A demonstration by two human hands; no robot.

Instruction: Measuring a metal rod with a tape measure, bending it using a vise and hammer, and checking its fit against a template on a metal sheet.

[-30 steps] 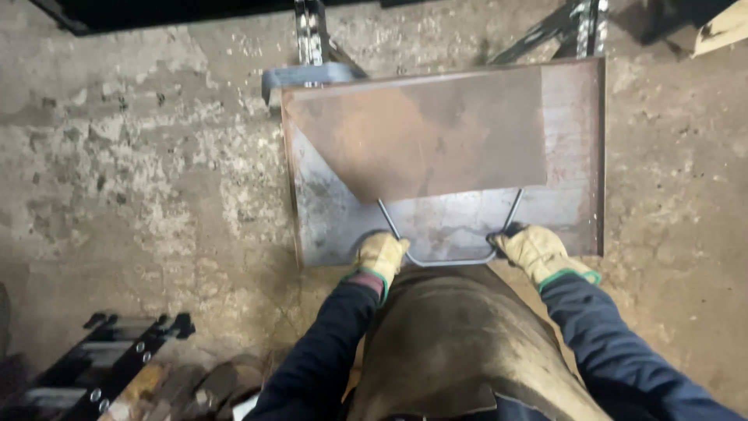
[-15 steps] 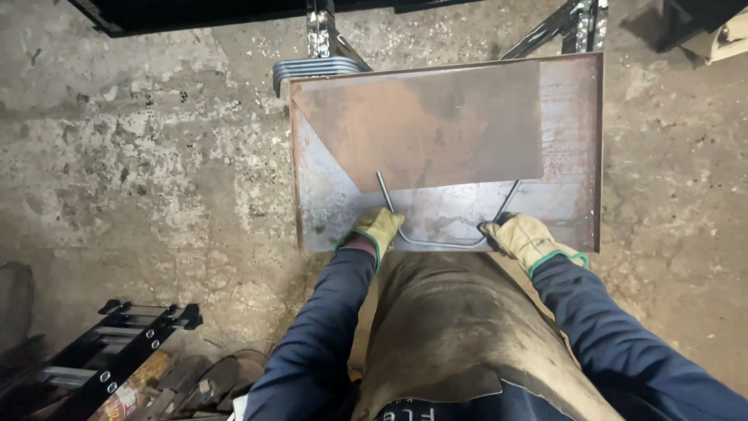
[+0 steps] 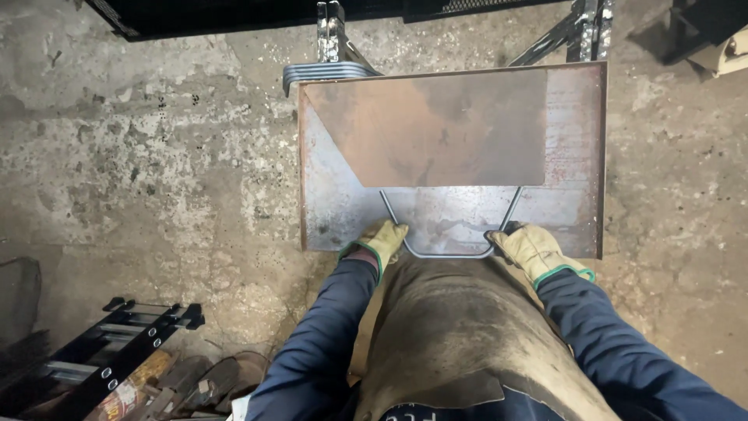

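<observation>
Both hands slid inward, left hand (image 3: 384,242) and right hand (image 3: 531,251) gripping bent rod (image 3: 450,252)

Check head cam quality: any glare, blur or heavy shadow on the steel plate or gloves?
Head view: sharp and evenly lit. Mild sheen on the rusty flat steel plate near the bent metal rod, no blown glare. Yellow-gloved left hand and right hand crisp. Deep shadow only along the top edge.
</observation>
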